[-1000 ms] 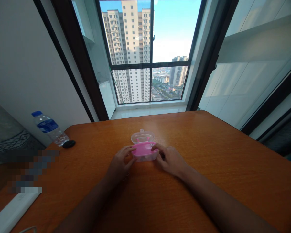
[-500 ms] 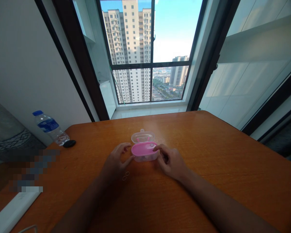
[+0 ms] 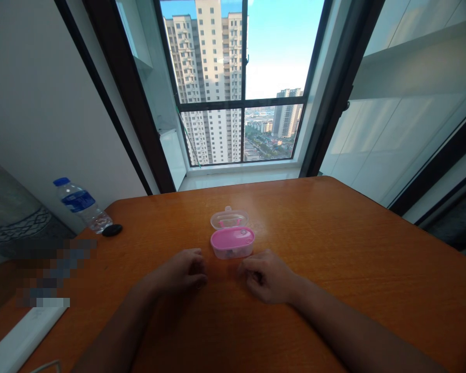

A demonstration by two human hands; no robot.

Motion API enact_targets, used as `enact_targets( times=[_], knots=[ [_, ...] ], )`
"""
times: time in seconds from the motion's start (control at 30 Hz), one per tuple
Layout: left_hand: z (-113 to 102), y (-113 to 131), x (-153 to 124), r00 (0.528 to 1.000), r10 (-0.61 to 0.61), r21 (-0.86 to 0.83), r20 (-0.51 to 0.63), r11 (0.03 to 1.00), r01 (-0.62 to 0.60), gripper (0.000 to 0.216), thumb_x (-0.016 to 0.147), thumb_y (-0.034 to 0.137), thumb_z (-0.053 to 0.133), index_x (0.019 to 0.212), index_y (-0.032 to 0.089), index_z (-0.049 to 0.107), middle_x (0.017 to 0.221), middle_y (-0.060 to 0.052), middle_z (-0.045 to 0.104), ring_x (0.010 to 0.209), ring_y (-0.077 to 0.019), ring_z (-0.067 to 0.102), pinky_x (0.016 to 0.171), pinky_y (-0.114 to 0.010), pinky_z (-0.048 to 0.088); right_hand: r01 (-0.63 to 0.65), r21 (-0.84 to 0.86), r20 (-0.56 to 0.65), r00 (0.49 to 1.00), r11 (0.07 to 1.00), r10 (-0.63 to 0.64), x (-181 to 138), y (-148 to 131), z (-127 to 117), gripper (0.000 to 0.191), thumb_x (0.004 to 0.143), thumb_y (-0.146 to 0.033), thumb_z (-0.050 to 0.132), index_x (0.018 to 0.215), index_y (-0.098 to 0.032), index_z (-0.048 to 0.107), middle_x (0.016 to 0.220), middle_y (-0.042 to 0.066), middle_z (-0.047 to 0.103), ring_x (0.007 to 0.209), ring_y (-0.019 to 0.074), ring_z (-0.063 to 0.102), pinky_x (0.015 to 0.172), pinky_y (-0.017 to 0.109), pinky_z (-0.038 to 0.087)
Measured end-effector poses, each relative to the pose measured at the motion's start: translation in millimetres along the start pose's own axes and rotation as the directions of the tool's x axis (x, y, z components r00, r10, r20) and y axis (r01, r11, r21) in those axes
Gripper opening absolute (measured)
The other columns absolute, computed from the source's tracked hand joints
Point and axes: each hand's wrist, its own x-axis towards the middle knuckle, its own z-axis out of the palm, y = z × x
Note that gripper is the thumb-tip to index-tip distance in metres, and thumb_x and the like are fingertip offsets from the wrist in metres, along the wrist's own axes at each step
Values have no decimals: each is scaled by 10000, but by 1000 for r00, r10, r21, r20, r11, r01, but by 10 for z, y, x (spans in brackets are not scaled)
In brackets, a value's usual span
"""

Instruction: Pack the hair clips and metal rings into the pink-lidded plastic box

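A small oval box point(image 3: 233, 252) with a clear body stands on the table, its pink lid point(image 3: 231, 239) on top. Just behind it lies a clear oval cover point(image 3: 229, 220) with a small tab. My left hand point(image 3: 184, 270) is low over the wood, left of the box and apart from it, fingers and thumb curled together; what they hold, if anything, is hidden. Right and in front of the box, my right hand point(image 3: 267, 277) has bent fingers with a gap to the thumb, and nothing shows in it. The two thin rings are out of sight around my left hand.
A water bottle point(image 3: 79, 204) with a blue cap tilts at the table's left edge beside a black round object point(image 3: 112, 230). A white strip point(image 3: 27, 336) lies front left, with a cable near it. The wooden table point(image 3: 334, 243) reaches toward the window point(image 3: 243, 103).
Both hands have left the box and drawn back toward me. My left hand now covers the spot near the two thin rings, which showed before. The box stays where it was.
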Motion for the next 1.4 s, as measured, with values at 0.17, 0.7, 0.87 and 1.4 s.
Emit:
enact_targets(
  times=[0.17, 0.7, 0.87, 1.4],
  knots=[
    [-43, 9, -21, 1000, 14, 3, -17, 1000, -14, 137, 846, 278, 589, 752, 182, 613, 850, 1, 574, 750, -142, 541, 667, -246, 417, 6, -5, 9, 1000, 1000, -6, 7, 0, -4, 272, 679, -112, 484, 818, -191, 705, 577, -6, 640, 485, 122, 524, 534, 235, 399],
    [-89, -33, -66, 996, -14, -30, 93, 999, 17, 132, 763, 317, 696, 752, 186, 714, 853, -2, 598, 750, -155, 575, 679, -254, 443, -21, -10, 69, 997, 1000, 22, -8, 31, 21, 291, 684, -100, 505, 847, -195, 727, 635, 9, 693, 524, 133, 575, 570, 236, 441],
    [-94, 4, -68, 997, -2, -9, 79, 1000, 3, 100, 749, 291, 693, 760, 191, 701, 842, 0, 600, 741, -157, 573, 656, -249, 433, -14, -3, 68, 998, 1000, 14, 11, -8, -1, 290, 683, -99, 498, 832, -198, 727, 634, 7, 693, 516, 130, 565, 561, 232, 436],
    [190, 397, 6, 999, 27, -473, 42, 881, -4, 173, 785, 322, 705, 780, 156, 657, 734, 18, 657, 692, -128, 560, 670, -238, 429, -52, 90, 54, 997, 995, 47, 18, -112, 3, 233, 799, -288, 669, 1008, -197, 622, 702, -21, 638, 584, 122, 563, 570, 233, 424]
  ],
)
